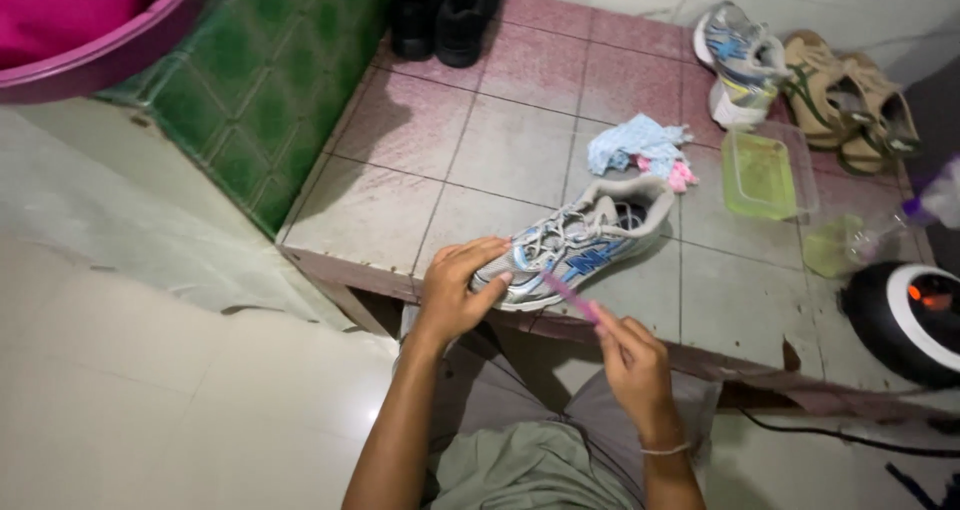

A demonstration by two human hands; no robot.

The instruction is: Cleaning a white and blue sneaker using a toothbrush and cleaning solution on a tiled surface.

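A grey and blue running shoe (585, 238) lies on its side on a pink tiled ledge (480, 140), toe toward me. My left hand (457, 288) grips the toe end of the shoe. My right hand (632, 362) holds a pink toothbrush (572, 297), whose head touches the shoe's side near the sole. My knees in grey shorts show below the ledge.
A light blue and pink cloth (645, 148) lies behind the shoe. A clear plastic container (762, 173) of yellowish liquid, a matching shoe (738, 62), tan sandals (850, 100), black shoes (445, 10), a pink basin (90, 25) and a round black and white device (905, 320) surround the ledge.
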